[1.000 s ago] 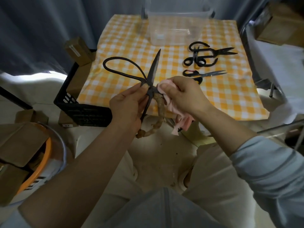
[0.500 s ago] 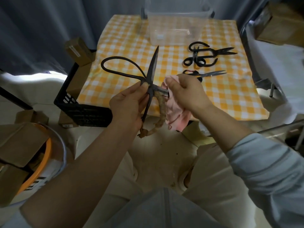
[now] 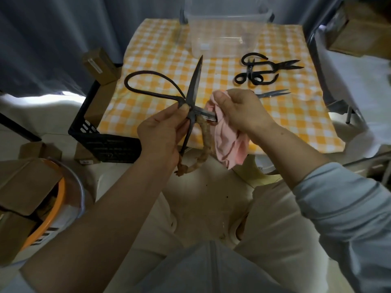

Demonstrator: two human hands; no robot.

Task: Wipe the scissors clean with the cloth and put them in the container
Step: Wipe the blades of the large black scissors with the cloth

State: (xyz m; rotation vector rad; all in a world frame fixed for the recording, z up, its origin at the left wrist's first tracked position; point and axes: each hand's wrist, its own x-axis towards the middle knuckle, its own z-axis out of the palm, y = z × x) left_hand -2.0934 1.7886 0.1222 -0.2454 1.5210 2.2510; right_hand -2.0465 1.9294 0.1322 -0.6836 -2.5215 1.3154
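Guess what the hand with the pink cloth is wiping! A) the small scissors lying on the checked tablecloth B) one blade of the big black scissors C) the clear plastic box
B: the right hand pinches the crumpled pink cloth around one blade of the big black metal scissors, which the left hand holds at the pivot.

Yellow-checked table (image 3: 296, 115), clear container (image 3: 224, 28) at back, black scissors (image 3: 283, 65), another pair (image 3: 273, 93) nearer
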